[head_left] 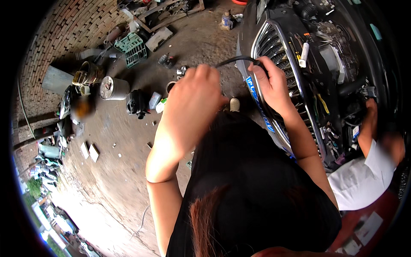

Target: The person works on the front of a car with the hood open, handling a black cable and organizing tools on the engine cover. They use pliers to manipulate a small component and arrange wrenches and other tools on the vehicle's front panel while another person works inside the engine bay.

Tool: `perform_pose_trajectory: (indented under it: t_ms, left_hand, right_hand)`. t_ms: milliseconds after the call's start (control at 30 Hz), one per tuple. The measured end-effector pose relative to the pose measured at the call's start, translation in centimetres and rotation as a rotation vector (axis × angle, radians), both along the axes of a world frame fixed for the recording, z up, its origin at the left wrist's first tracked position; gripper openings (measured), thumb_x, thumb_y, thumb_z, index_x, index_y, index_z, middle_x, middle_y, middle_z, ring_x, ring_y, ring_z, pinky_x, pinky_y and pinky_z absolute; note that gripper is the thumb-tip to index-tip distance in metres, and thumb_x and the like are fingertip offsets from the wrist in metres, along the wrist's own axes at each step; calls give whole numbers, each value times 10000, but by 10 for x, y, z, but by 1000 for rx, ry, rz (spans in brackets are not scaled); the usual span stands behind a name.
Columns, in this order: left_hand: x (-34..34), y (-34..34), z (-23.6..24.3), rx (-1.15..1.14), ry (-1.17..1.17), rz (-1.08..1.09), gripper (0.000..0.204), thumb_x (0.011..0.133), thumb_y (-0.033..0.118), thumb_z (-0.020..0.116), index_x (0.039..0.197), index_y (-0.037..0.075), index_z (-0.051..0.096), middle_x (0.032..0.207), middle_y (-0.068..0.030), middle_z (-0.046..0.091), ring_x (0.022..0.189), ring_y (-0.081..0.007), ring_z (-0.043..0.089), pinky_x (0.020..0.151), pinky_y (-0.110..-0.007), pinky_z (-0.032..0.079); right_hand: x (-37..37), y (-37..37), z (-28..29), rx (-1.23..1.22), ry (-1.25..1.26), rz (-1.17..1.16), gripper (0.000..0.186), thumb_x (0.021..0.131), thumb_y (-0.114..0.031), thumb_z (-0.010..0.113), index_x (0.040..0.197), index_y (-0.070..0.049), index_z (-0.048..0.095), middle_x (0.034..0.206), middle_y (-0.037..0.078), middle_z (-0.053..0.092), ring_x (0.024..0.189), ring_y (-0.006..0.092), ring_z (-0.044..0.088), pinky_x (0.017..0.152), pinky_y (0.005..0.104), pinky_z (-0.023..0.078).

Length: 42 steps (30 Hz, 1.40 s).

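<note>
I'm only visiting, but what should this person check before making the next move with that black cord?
1. Right hand gripping the cord: ok, its fingers close on it.
2. Left hand gripping the cord: cannot tell, its fingertips are hidden.
3. Co-worker's hand apart from the cord: ok, it is in the engine bay.
4. Loose tools off the car: not ok, yellow-handled pliers lie there.
5. Floor free of litter: not ok, white pieces lie on it.

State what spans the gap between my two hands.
In the head view, a black cable or hose arches between your left hand and right hand.
</note>
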State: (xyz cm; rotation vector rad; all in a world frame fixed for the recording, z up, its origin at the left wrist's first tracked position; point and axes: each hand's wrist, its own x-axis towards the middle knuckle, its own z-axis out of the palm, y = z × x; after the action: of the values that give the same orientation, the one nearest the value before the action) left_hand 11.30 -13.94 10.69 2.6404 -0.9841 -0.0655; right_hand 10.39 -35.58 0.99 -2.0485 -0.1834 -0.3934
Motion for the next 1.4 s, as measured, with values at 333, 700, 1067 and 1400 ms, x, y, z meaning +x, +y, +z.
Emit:
perform_pose_trajectory:
  t_ms: [333, 700, 1067, 1400]
  left_hand:
    - [-70, -42, 77, -124, 138, -858, 234, 796, 202, 656, 897, 3, 586, 850, -102, 602, 830, -276, 605, 731, -346, 494]
    - [-5, -19, 7, -35, 95, -144, 263, 811, 249, 668, 888, 2, 617, 815, -103, 628, 763, -276, 621, 677, -331, 501]
    - [-49, -42, 63, -426, 284, -801, 300, 826, 295, 679, 878, 1, 648, 780, -104, 654, 695, -277, 637, 624, -315, 507]
    - [34, -32, -97, -1334, 883, 44, 642, 991, 487, 320, 1313, -59, 429, 1215, -194, 573, 1140, -281, 542, 963, -390, 422]
  right_hand:
    - [0, -1, -4, 358, 37, 87, 173, 991, -192, 454, 992, -43, 540, 744, -68, 451, 639, 9, 357, 573, 173, 301]
    - [-15, 3, 8, 702, 294, 69, 258, 1012, -242, 412, 1102, -35, 536, 643, -64, 338, 535, 20, 273, 475, 188, 230]
    - [-26, 8, 8, 1124, 482, 158, 237, 1019, -241, 385, 1075, -54, 519, 669, -54, 362, 523, 28, 288, 473, 190, 228]
    - [-32, 19, 9, 1646, 654, 421, 274, 1014, -333, 382, 1002, -88, 503, 655, -58, 332, 503, 29, 242, 441, 175, 207]
